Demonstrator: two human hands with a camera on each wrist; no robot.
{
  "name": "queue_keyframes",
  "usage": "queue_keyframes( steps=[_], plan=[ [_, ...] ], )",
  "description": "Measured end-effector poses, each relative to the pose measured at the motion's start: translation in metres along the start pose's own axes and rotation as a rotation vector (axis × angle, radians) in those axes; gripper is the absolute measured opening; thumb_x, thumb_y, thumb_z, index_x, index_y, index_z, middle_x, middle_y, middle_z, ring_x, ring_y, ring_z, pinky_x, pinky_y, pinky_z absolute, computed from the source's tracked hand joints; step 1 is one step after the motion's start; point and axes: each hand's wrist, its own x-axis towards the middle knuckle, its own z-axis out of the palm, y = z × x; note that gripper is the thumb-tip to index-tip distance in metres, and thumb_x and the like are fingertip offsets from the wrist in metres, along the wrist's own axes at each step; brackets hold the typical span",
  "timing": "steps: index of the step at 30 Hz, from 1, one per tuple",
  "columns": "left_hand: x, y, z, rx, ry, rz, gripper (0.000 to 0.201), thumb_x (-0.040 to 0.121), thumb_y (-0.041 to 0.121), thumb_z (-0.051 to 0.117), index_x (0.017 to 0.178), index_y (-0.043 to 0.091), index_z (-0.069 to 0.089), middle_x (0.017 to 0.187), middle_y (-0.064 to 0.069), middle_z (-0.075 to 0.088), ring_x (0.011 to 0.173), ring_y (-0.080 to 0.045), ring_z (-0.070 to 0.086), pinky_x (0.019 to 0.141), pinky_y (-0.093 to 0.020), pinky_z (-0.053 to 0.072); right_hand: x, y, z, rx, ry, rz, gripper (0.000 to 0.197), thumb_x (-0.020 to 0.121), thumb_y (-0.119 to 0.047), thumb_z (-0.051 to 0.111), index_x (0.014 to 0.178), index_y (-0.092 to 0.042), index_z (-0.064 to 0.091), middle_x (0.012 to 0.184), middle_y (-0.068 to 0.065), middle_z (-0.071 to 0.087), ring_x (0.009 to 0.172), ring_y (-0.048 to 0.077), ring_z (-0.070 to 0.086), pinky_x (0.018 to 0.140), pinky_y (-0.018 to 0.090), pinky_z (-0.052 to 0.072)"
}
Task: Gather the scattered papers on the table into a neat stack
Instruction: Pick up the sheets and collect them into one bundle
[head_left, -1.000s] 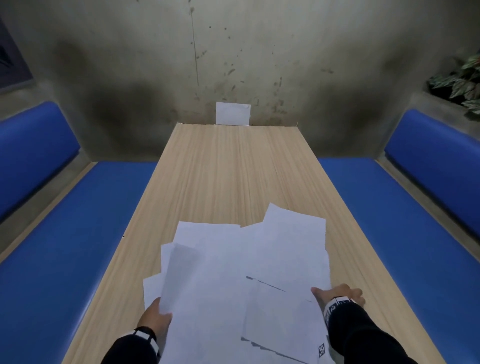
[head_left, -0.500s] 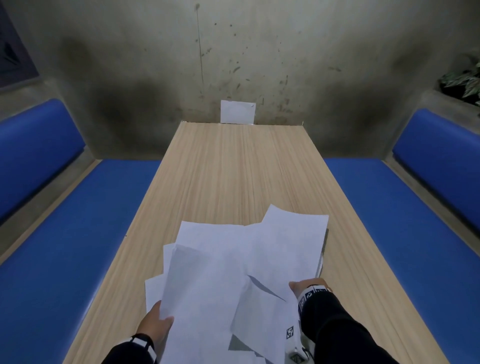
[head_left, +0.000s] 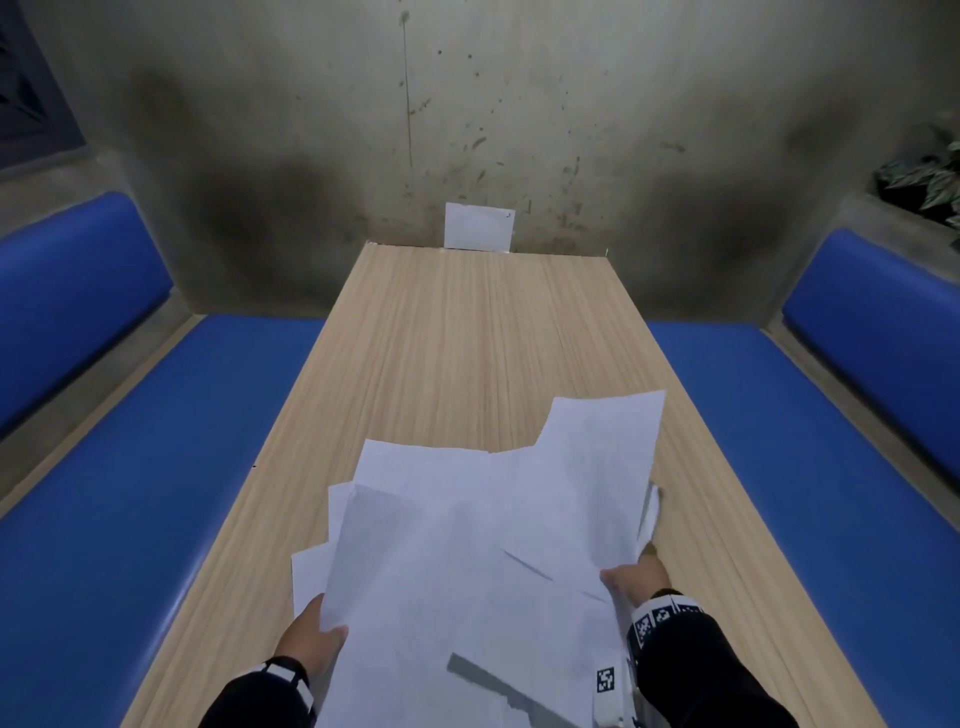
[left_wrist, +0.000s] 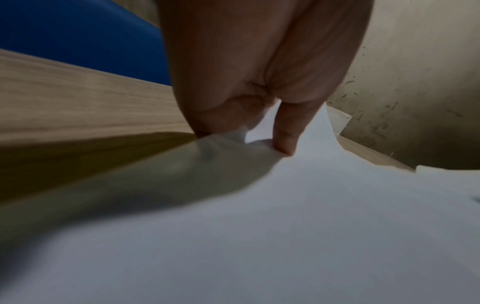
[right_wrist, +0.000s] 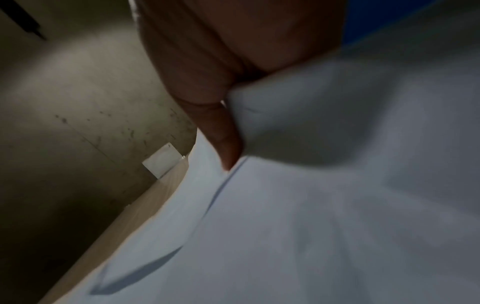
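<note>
A loose, overlapping pile of white papers (head_left: 493, 545) lies fanned out at the near end of the wooden table (head_left: 467, 338), its sheets at different angles. My left hand (head_left: 311, 636) pinches the pile's left edge, thumb on top (left_wrist: 284, 133) and fingers under the sheets (left_wrist: 285, 205). My right hand (head_left: 631, 574) grips the right edge, with its thumb pressed on the papers (right_wrist: 285, 205) and its fingers hidden beneath. Both edges are lifted and the sheets bow upward.
A separate white sheet (head_left: 478, 226) leans against the stained wall at the table's far end. Blue padded benches (head_left: 130, 493) run along both sides of the table. A potted plant (head_left: 930, 176) sits on the ledge at the far right.
My right hand has slid from the table's right side in under the papers' edge and lifted it. The left hand keeps its hold, and the sheets have bunched closer.
</note>
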Motion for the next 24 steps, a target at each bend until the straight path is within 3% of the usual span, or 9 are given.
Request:
queue_keyframes(
  steps=[6, 8, 10, 11, 14, 17, 19, 22, 24],
  plan=[
    [-0.003, 0.005, 0.001, -0.034, 0.007, -0.013, 0.044, 0.087, 0.005, 0.045, 0.130, 0.008, 0.044, 0.125, -0.017, 0.058, 0.097, -0.026, 0.051, 0.089, -0.031, 0.040, -0.040, -0.047, -0.097, 0.279, 0.212, -0.369, 0.029, 0.082, -0.001, 0.063, 0.109, 0.012, 0.062, 0.095, 0.022, 0.070, 0.092, 0.035, 0.064, 0.078, 0.038, 0.047],
    [-0.004, 0.008, 0.001, -0.030, 0.010, -0.012, 0.043, 0.085, 0.004, 0.044, 0.128, 0.007, 0.046, 0.120, -0.017, 0.059, 0.093, -0.026, 0.051, 0.083, -0.028, 0.038, -0.054, -0.061, -0.125, 0.441, 0.133, -0.477, 0.021, 0.083, 0.000, 0.064, 0.102, 0.008, 0.064, 0.064, 0.003, 0.075, 0.066, 0.026, 0.068, 0.068, 0.033, 0.048],
    [-0.006, 0.013, 0.001, -0.044, 0.010, 0.009, 0.042, 0.084, 0.005, 0.046, 0.126, 0.007, 0.048, 0.119, -0.017, 0.060, 0.097, -0.027, 0.055, 0.081, -0.027, 0.038, -0.065, -0.069, -0.137, 0.572, -0.042, -0.526, 0.018, 0.080, -0.001, 0.067, 0.097, 0.003, 0.065, 0.059, -0.001, 0.075, 0.053, 0.015, 0.070, 0.069, 0.031, 0.050],
    [-0.007, 0.017, 0.001, -0.065, 0.006, 0.022, 0.042, 0.083, 0.005, 0.048, 0.125, 0.008, 0.049, 0.120, -0.016, 0.061, 0.099, -0.028, 0.056, 0.081, -0.027, 0.039, -0.070, -0.072, -0.134, 0.597, -0.130, -0.529, 0.023, 0.073, -0.006, 0.075, 0.093, 0.001, 0.066, 0.065, 0.002, 0.076, 0.053, 0.013, 0.071, 0.070, 0.033, 0.053],
    [-0.015, 0.031, -0.001, -0.180, -0.020, 0.100, 0.044, 0.082, 0.005, 0.050, 0.126, 0.009, 0.048, 0.121, -0.014, 0.061, 0.096, -0.024, 0.056, 0.080, -0.027, 0.040, -0.062, -0.057, -0.087, 0.619, -0.275, -0.447, 0.073, 0.023, -0.024, 0.095, 0.087, -0.001, 0.070, 0.082, 0.016, 0.076, 0.070, 0.026, 0.073, 0.071, 0.041, 0.059],
    [-0.027, 0.049, -0.006, -0.381, -0.075, 0.206, 0.046, 0.075, 0.013, 0.054, 0.120, 0.014, 0.049, 0.114, -0.011, 0.064, 0.090, -0.021, 0.060, 0.072, -0.028, 0.045, -0.054, -0.031, -0.024, 0.586, -0.335, -0.291, 0.073, 0.043, -0.007, 0.081, 0.112, 0.010, 0.063, 0.100, 0.026, 0.070, 0.095, 0.040, 0.066, 0.098, 0.055, 0.047],
    [-0.033, 0.057, -0.009, -0.497, -0.113, 0.237, 0.048, 0.068, 0.018, 0.060, 0.115, 0.016, 0.051, 0.103, -0.003, 0.068, 0.085, -0.016, 0.065, 0.068, -0.026, 0.049, -0.048, -0.015, 0.006, 0.566, -0.390, -0.216, 0.069, 0.049, -0.003, 0.073, 0.115, 0.011, 0.061, 0.089, 0.018, 0.073, 0.089, 0.036, 0.067, 0.094, 0.049, 0.050],
    [-0.038, 0.065, -0.010, -0.714, -0.157, 0.194, 0.054, 0.069, 0.035, 0.069, 0.120, 0.020, 0.057, 0.099, -0.001, 0.072, 0.088, -0.018, 0.069, 0.073, -0.033, 0.055, -0.048, -0.006, 0.031, 0.566, -0.453, -0.215, 0.083, 0.034, -0.009, 0.085, 0.112, 0.006, 0.063, 0.085, 0.013, 0.075, 0.085, 0.034, 0.068, 0.089, 0.047, 0.051],
    [-0.043, 0.068, -0.012, -0.883, -0.169, 0.117, 0.050, 0.083, 0.056, 0.048, 0.118, 0.022, 0.058, 0.108, -0.002, 0.072, 0.104, -0.023, 0.063, 0.086, -0.037, 0.050, -0.044, -0.006, 0.038, 0.571, -0.459, -0.266, 0.098, 0.012, -0.025, 0.094, 0.103, -0.001, 0.066, 0.086, 0.009, 0.075, 0.091, 0.034, 0.067, 0.095, 0.048, 0.049]
  ],
)
